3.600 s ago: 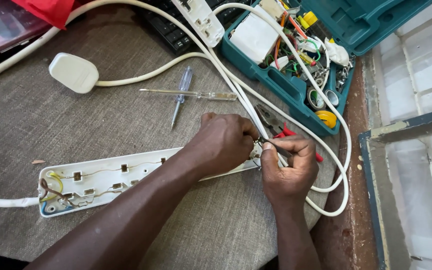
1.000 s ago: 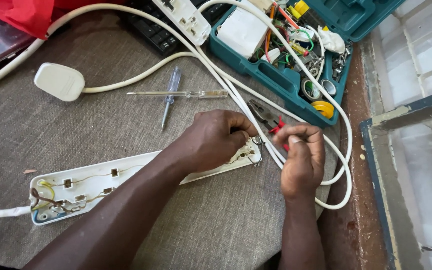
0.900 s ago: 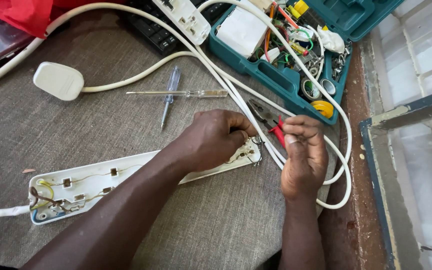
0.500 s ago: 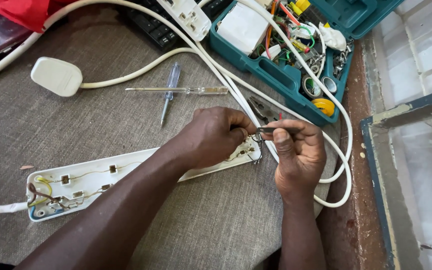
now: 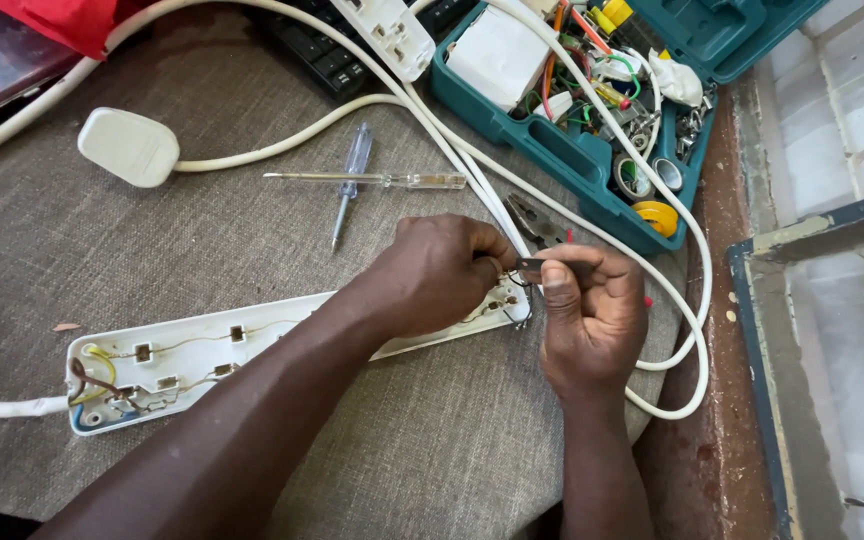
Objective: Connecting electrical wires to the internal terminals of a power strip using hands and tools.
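An opened white power strip lies on grey cloth, its brass rails and coloured wires bare. My left hand reaches across and presses down on the strip's right end, fingertips curled at the terminals. My right hand sits just to the right and pinches a small dark metal piece against that same end. Pliers with red grips lie on the cloth beneath and behind both hands, partly hidden.
A white plug and its cable loop around the work area. Two screwdrivers lie crossed behind the strip. A teal toolbox full of wires and tape stands at the back right, beside a window frame. A keyboard lies further back.
My right hand was handling the red-handled pliers about a second ago; it now pinches a small metal piece at the strip's end. My left hand has stayed on the strip.
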